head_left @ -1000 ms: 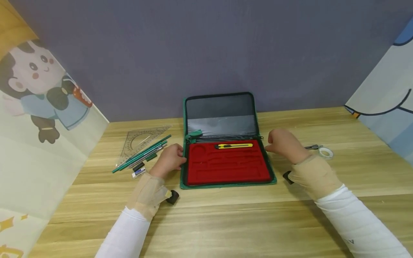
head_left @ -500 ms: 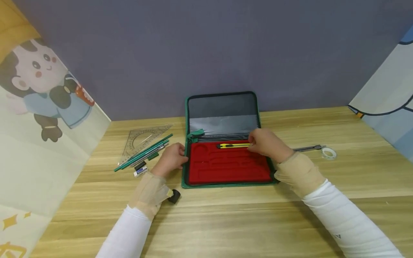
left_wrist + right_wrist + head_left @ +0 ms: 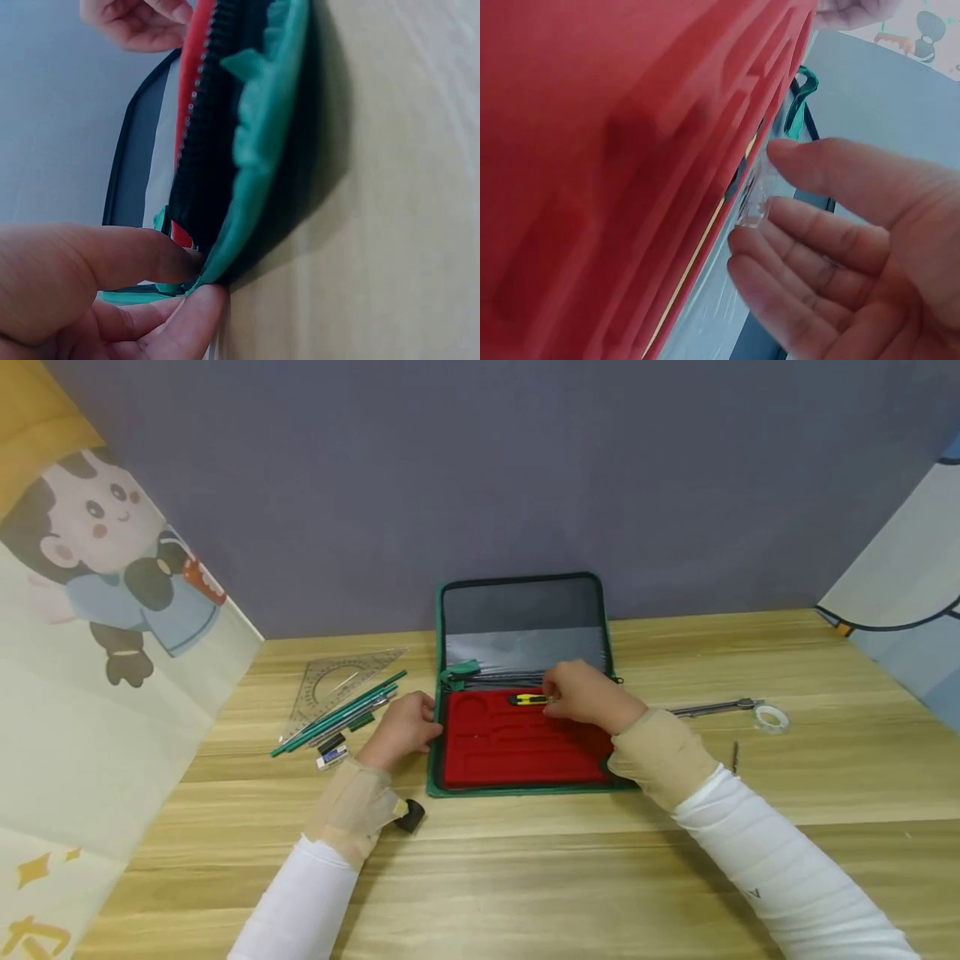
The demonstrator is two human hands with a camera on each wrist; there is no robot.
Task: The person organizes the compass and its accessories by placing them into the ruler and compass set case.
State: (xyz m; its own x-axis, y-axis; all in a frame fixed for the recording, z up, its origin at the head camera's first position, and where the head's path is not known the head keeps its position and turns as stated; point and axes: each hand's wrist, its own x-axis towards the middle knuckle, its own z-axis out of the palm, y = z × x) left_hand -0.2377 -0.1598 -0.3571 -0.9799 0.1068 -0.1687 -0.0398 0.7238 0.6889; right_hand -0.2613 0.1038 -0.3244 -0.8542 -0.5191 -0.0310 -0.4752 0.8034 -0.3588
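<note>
So the right hand [image 3: 588,695] sits right over the yellow knife [image 3: 527,699], fingers loosely curled, gripping nothing visible. Knife lies lengthwise left-right in the case [image 3: 525,739]'s top slot; left hand [image 3: 401,731] pinches its edge.

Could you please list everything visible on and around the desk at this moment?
Zip case: one, green edge, grey lid, red moulded tray, open at desk centre.
Utility knife: one, yellow, in the tray's top slot, partly under the right hand.
Set square: one, clear, left of the case.
Pencils: a bundle, green, lying across the set square.
Erasers: two small blocks, dark and white, below the pencils.
Compass: one, metal, right of the case.
Tape roll: one, clear, far right.
Small thin rod: one, dark, near the compass.
Desk: one, light wood.
Left hand: pinches the case's left edge.
Right hand: over the knife; grip unclear.
</note>
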